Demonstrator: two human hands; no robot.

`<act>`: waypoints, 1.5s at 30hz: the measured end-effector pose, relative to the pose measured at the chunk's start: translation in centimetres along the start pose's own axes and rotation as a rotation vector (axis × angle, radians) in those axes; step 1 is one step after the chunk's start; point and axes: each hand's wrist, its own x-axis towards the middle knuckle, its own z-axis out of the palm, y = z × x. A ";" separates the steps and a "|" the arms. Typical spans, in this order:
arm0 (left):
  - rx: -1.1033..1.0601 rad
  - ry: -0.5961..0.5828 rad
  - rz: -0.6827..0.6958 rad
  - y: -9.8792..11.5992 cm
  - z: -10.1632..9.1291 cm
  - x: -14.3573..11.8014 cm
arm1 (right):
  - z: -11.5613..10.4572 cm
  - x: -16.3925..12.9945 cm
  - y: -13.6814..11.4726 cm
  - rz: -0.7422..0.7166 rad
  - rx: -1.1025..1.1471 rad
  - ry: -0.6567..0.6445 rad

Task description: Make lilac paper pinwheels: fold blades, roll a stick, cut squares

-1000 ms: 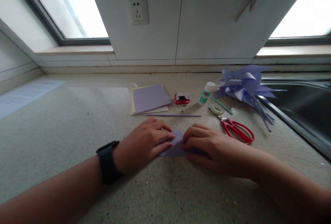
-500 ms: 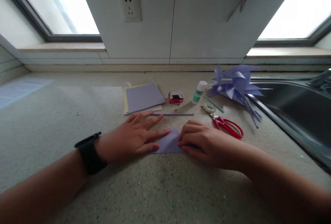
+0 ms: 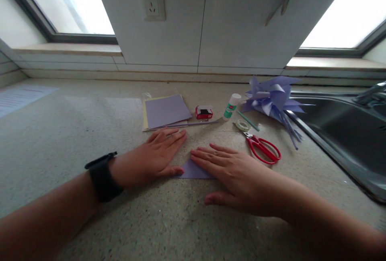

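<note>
A purple sheet of paper (image 3: 193, 171), folded into a triangle, lies on the speckled counter between my hands. My left hand (image 3: 155, 152) rests flat with its thumb on the paper's left corner and its fingers stretched forward. Laid across the paper's right side is my right hand (image 3: 232, 168), fingers extended and thumb apart, hiding that corner. Just beyond the left fingers, a thin purple stick (image 3: 196, 124) lies against a stack of purple and yellow paper (image 3: 167, 112).
Behind the hands are a small red box (image 3: 204, 112), a glue stick (image 3: 231, 106), a green stick (image 3: 249, 121), a tape roll (image 3: 243, 125) and red-handled scissors (image 3: 263, 150). Purple paper pinwheels (image 3: 273, 96) lie beside the metal sink (image 3: 340, 128). A printed sheet (image 3: 24, 97) is at far left.
My right hand has gone from curled fingers at the paper's right edge to flat and spread over it. The left fingers have lifted off the paper's top. The purple stick has shifted away, toward the box.
</note>
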 end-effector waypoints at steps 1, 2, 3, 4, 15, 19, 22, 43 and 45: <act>0.002 -0.007 0.002 0.0 0.0 0.0 | 0.0 0.0 0.2 0.021 -0.022 -0.002; 0.001 -0.015 0.005 -0.1 0.1 0.0 | -0.1 -0.1 0.3 0.037 -0.044 0.001; 0.000 -0.024 0.007 -0.1 0.1 0.0 | -0.2 -0.1 0.4 0.048 -0.066 0.011; -0.001 -0.031 0.010 -0.2 0.1 0.0 | -0.2 -0.1 0.5 0.053 -0.086 0.023; -0.086 -0.114 0.072 -1.2 -1.1 -0.5 | -0.3 -0.5 1.5 0.070 -0.275 0.092; -0.118 -0.124 0.071 -1.1 -1.5 -0.3 | -0.6 -0.7 2.2 0.062 -0.275 0.094; -0.135 -0.071 0.068 -1.3 -1.2 -0.2 | -0.8 -0.6 2.4 0.062 -0.201 0.107; -1.129 0.257 0.079 2.2 -0.4 0.8 | -0.2 1.4 0.9 0.302 0.986 0.602; -1.229 0.245 0.013 2.7 -0.2 0.9 | 0.0 1.6 0.8 0.314 1.012 0.571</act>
